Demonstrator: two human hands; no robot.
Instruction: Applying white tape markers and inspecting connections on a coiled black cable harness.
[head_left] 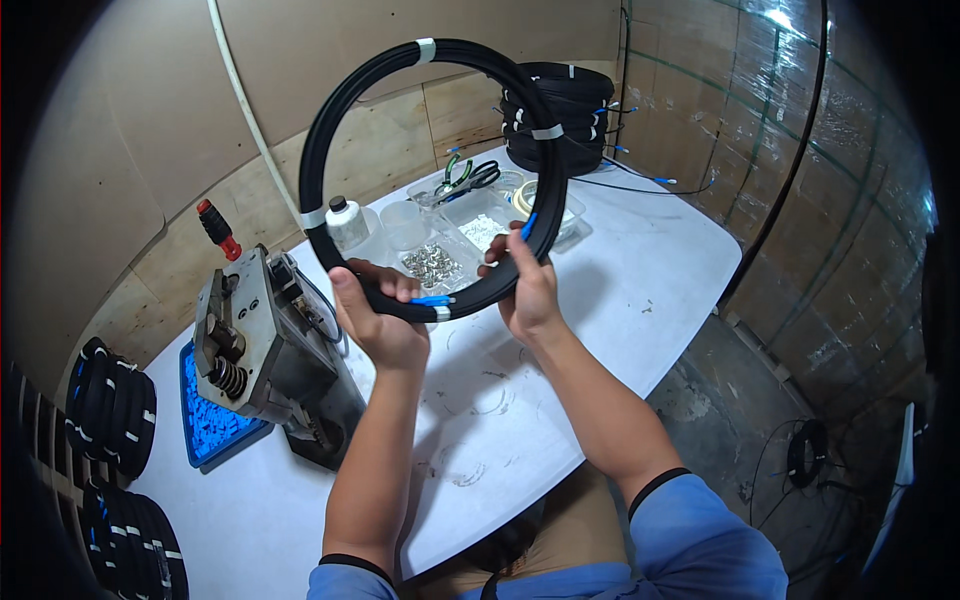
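A large coil of black cable (314, 165) is held up above the white table, bound at several places with white bands. My left hand (385, 325) grips its lower left, the thumb on the near side and the fingers through the ring. At its lower right, my right hand (533, 295) is closed around the bundle, thumb raised along it. One blue connector (432, 301) lies on the coil beside my left fingertips. Another blue connector (529, 227) shows just above my right thumb.
A metal bench press (262, 325) with a red-tipped handle stands left, next to a blue tray (200, 455) of small blue parts. Behind the coil are a white bottle (347, 228), metal fittings (432, 265) and scissors (482, 176). More cable coils (555, 90) are stacked at the back right.
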